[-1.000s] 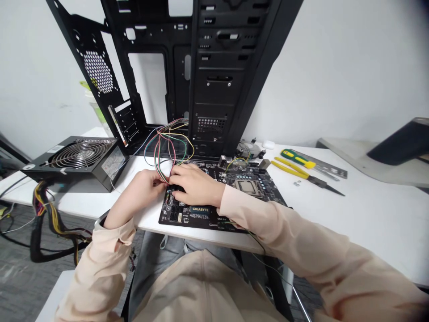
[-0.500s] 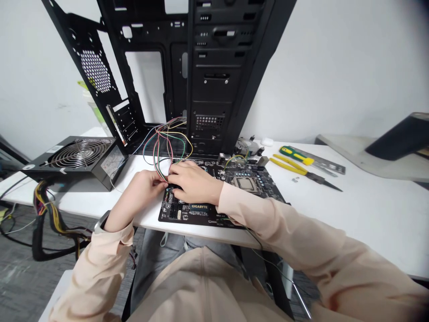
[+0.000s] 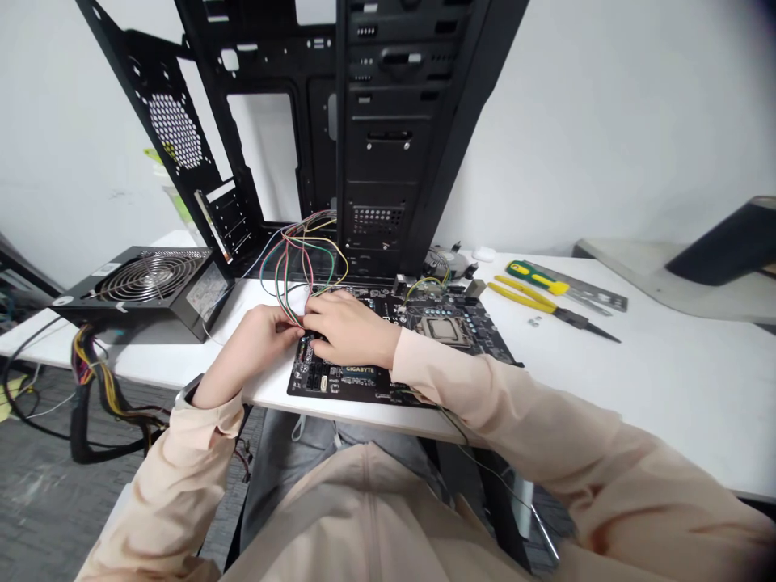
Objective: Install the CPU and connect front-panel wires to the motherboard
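Observation:
Thin coloured wires (image 3: 310,252) run out of the black computer case (image 3: 388,182) and down to my fingers. My left hand (image 3: 258,341) pinches them at the left edge of the black motherboard (image 3: 485,339). Just beside it, my right hand (image 3: 348,327) lies over the board with its fingers bent at the wire ends; what its fingertips hold is hidden. The board rests flat on the white table, with a square processor socket (image 3: 444,330) right of my right hand.
A power supply (image 3: 149,283) with a round fan grille sits at the left, its cable bundle (image 3: 103,396) hanging off the table. Yellow-handled pliers (image 3: 551,309), a green and yellow screwdriver (image 3: 537,276) and small screws (image 3: 534,322) lie at the right. A monitor stand (image 3: 655,275) is far right.
Both hands remain at the wires and the board's left edge, with only very slight finger movement. The view has shifted a little.

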